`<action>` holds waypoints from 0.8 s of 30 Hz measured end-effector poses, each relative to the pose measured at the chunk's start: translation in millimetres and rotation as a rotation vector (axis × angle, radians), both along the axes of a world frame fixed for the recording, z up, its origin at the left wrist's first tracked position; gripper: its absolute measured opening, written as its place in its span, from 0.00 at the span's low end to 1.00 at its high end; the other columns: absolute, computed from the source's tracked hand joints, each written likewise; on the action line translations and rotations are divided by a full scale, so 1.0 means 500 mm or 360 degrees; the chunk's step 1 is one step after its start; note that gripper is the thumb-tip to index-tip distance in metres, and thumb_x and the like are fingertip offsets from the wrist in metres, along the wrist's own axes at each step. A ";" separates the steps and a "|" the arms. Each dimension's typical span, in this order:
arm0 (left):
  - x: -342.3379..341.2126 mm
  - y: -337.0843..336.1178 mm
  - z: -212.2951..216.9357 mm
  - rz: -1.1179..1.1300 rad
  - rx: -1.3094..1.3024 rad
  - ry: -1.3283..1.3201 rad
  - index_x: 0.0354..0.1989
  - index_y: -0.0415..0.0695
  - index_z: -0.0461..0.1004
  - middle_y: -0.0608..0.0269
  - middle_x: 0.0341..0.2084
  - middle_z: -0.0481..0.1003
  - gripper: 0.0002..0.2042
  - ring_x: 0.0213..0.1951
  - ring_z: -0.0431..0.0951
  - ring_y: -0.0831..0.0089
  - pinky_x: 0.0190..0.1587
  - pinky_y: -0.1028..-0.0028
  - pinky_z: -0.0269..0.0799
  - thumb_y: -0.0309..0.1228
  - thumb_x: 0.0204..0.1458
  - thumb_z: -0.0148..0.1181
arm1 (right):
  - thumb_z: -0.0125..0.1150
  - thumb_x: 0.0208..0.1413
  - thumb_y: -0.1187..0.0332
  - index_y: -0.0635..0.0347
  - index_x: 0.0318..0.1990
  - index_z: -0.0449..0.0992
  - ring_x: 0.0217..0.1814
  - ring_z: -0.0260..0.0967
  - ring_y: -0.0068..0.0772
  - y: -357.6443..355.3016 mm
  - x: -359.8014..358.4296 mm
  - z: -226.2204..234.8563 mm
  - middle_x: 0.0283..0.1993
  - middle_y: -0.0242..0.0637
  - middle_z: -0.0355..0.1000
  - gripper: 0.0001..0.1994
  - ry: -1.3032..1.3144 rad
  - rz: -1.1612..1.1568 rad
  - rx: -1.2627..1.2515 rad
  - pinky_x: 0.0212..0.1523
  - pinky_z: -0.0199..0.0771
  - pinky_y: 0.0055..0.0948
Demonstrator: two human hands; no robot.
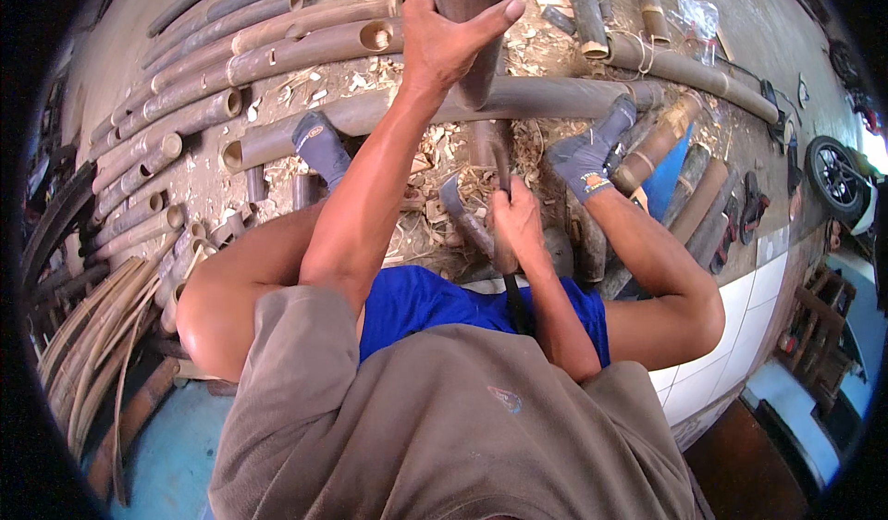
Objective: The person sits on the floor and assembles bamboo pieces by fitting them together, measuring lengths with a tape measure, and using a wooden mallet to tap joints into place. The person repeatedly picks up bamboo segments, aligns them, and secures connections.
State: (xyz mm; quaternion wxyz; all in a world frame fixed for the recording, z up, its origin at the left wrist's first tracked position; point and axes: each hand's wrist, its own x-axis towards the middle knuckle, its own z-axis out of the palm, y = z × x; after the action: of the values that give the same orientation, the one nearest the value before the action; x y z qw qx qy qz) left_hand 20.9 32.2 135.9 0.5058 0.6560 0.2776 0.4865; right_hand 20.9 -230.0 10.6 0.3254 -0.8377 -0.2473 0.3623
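My left hand point(446, 43) is raised at the top middle. Its fingers go behind a thick dark brown cylinder point(474, 2), bamboo or wood, I cannot tell which, with the thumb sticking out to the right. The cylinder's lower end hangs over a long bamboo pole point(347, 117) lying crosswise between my feet. My right hand point(521, 226) is closed round the wooden handle of a tool point(505, 257); its narrow upper part points toward the pole, and its working end is hard to make out. Left of that hand, a curved blade with a wooden handle point(467, 224) lies among the chips.
Several cut bamboo poles point(305, 53) lie side by side at the far left; more bamboo lengths point(703, 201) lie right of my foot. Split bamboo strips point(92, 335) stack at the lower left. Shavings cover the floor. A motorcycle wheel point(835, 178) stands at the right.
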 end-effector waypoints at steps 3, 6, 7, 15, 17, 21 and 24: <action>0.008 0.016 -0.045 -0.0124 -0.0105 -0.0187 0.56 0.35 0.71 0.55 0.45 0.81 0.36 0.45 0.83 0.67 0.51 0.66 0.79 0.39 0.42 0.84 | 0.52 0.64 0.61 0.71 0.43 0.75 0.45 0.75 0.75 0.052 0.042 0.061 0.39 0.69 0.76 0.17 -0.0201 -0.0008 -0.0018 0.46 0.73 0.61; 0.021 0.014 -0.039 -0.0212 -0.0036 -0.0241 0.55 0.36 0.71 0.57 0.44 0.81 0.34 0.43 0.83 0.70 0.49 0.68 0.80 0.38 0.42 0.84 | 0.52 0.66 0.61 0.71 0.40 0.76 0.43 0.76 0.74 0.112 0.075 0.070 0.37 0.68 0.77 0.17 -0.0469 0.0073 -0.0031 0.45 0.75 0.61; 0.021 0.019 -0.043 -0.0203 -0.0059 -0.0193 0.55 0.36 0.72 0.57 0.44 0.81 0.34 0.43 0.83 0.70 0.48 0.68 0.80 0.37 0.43 0.84 | 0.52 0.67 0.61 0.72 0.39 0.76 0.42 0.76 0.73 0.131 0.081 0.066 0.36 0.68 0.77 0.17 -0.0552 0.0115 -0.0015 0.44 0.75 0.61; 0.016 0.017 -0.034 -0.0021 0.0090 0.0117 0.55 0.35 0.72 0.55 0.44 0.82 0.35 0.43 0.83 0.69 0.49 0.67 0.80 0.41 0.43 0.84 | 0.53 0.65 0.64 0.72 0.36 0.77 0.42 0.77 0.74 0.160 0.077 0.039 0.35 0.71 0.76 0.16 -0.0601 0.0232 -0.0034 0.45 0.78 0.61; 0.015 0.023 -0.043 -0.0091 0.0031 -0.0069 0.55 0.36 0.72 0.55 0.44 0.82 0.36 0.43 0.83 0.68 0.49 0.67 0.80 0.42 0.43 0.84 | 0.54 0.65 0.65 0.73 0.35 0.77 0.41 0.77 0.74 0.116 0.056 0.020 0.33 0.72 0.75 0.16 -0.0525 0.0299 -0.0151 0.44 0.78 0.61; 0.017 0.021 -0.044 -0.0127 -0.0076 -0.0115 0.56 0.35 0.71 0.55 0.45 0.81 0.36 0.45 0.83 0.68 0.50 0.66 0.79 0.42 0.43 0.84 | 0.54 0.65 0.65 0.73 0.34 0.77 0.39 0.77 0.75 0.115 0.056 0.018 0.30 0.72 0.74 0.15 -0.0610 0.0109 -0.0055 0.40 0.78 0.62; 0.013 0.021 -0.047 -0.0103 -0.0124 -0.0010 0.56 0.35 0.71 0.54 0.46 0.81 0.37 0.46 0.82 0.67 0.51 0.65 0.79 0.42 0.43 0.84 | 0.53 0.67 0.63 0.71 0.32 0.76 0.36 0.77 0.74 0.182 0.092 0.008 0.29 0.69 0.74 0.17 -0.0702 0.0131 0.0161 0.38 0.78 0.61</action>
State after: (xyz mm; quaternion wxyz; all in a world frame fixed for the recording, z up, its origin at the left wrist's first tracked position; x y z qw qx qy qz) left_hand 27.4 42.9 112.3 0.5473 0.6429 0.2735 0.4608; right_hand 66.8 -139.2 14.8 0.2900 -0.8684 -0.3642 0.1704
